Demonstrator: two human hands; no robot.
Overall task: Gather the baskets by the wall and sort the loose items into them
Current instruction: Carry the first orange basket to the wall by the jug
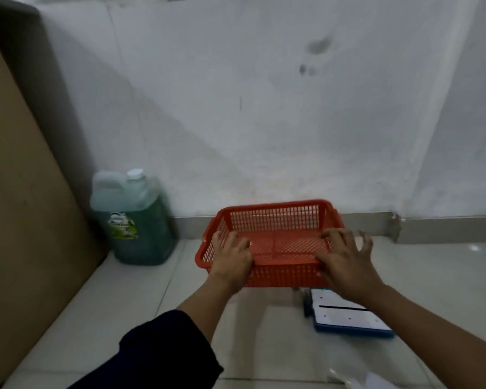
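Where the white tiled floor [141, 299] meets the stained white wall [264, 108], an orange perforated plastic basket [275, 220] is held near its front edge by both hands. It is rectangular and shallow, with slotted side walls, a lattice bottom and a thick rolled rim, and nothing is seen inside it. The left hand [230, 256] is set at the near-left corner, with its fingers curled over the rim into the basket. The right hand [345, 262] is laid on the near-right corner, thumb inside the rim, while its outer fingers are spread loosely beyond the side wall; whether the basket is truly gripped there cannot be told because of blur. A dark sleeve [157, 357] is worn on the left forearm.

To the left of the basket, against the wall, a translucent plastic jug [132, 220] of green liquid is stood upright, with a white cap and a green-and-white label whose writing cannot be read. Beside it a tall brown board [26, 206] is leaned. Below the right hand a flat blue-edged object with a white top [348, 315] is lying on the tiles.
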